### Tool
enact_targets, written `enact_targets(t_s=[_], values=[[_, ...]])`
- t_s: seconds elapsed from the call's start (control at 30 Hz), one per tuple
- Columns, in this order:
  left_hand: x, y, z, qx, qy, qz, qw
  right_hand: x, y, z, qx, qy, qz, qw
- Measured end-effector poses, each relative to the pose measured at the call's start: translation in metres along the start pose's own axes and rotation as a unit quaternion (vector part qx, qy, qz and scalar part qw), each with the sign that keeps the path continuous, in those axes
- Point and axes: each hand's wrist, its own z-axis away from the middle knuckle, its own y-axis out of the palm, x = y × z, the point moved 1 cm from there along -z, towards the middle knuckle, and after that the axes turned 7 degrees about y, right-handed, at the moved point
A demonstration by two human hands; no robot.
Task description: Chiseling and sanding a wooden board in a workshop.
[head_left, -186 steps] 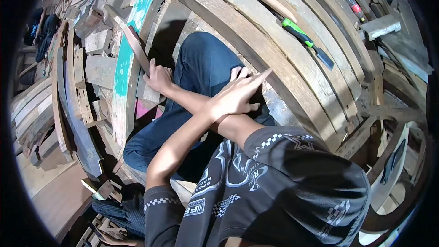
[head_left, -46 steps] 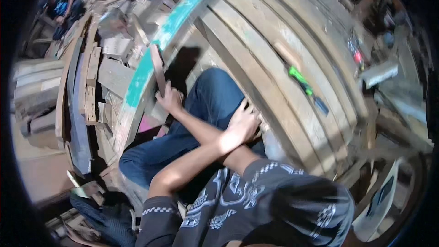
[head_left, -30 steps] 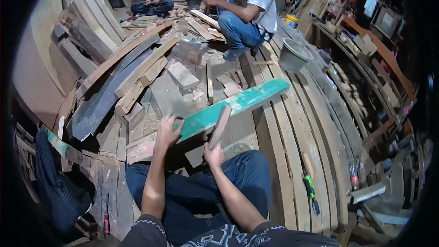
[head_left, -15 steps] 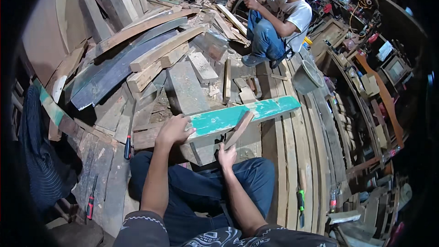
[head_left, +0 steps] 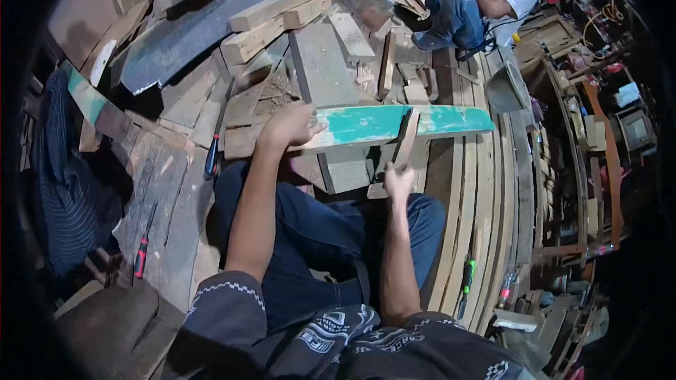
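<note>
A board [head_left: 366, 124] with chipped green paint on its top face lies crosswise in front of my knees, over other timber. My left hand [head_left: 287, 129] grips it near its left end, fingers curled over the painted face. In my right hand [head_left: 398, 181] is the near end of a short, flat wooden strip [head_left: 405, 146]. The strip slants up from that hand, its far end over the green face right of the middle, with a dark shadow beside it. Whether it presses on the paint, I cannot tell.
Two screwdrivers, one blue-handled [head_left: 212, 157] and one red-handled [head_left: 141, 257], lie left. A green-handled chisel-like tool [head_left: 468, 278] rests on long planks [head_left: 486, 204] at right. Beyond are piled timber [head_left: 232, 24], a grey bucket [head_left: 508, 88] and a crouching person [head_left: 458, 17].
My view has tipped downward, so the scene sits higher in the picture. The wooden strip now reaches farther across the green face and stands more upright. My left hand keeps its hold.
</note>
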Motion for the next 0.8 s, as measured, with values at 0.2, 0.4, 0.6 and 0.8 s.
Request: enact_targets(t_s=[0.2, 0.4, 0.6, 0.8], values=[[-0.002, -0.001, 0.002, 0.022, -0.034, 0.01, 0.999, 0.031, -0.032, 0.001, 0.019, -0.123, 0.118, 0.985], [0.003, 0.004, 0.006, 0.03, -0.033, -0.005, 0.999, 0.026, -0.023, 0.04, 0.179, -0.24, 0.15, 0.942], [-0.003, 0.009, -0.002, 0.027, -0.037, 0.017, 0.999, 0.013, -0.053, -0.019, 0.01, -0.12, 0.194, 0.974], [-0.001, -0.003, 0.0, 0.005, -0.045, 0.001, 0.999, 0.03, -0.055, 0.001, 0.285, -0.21, 0.161, 0.921]])
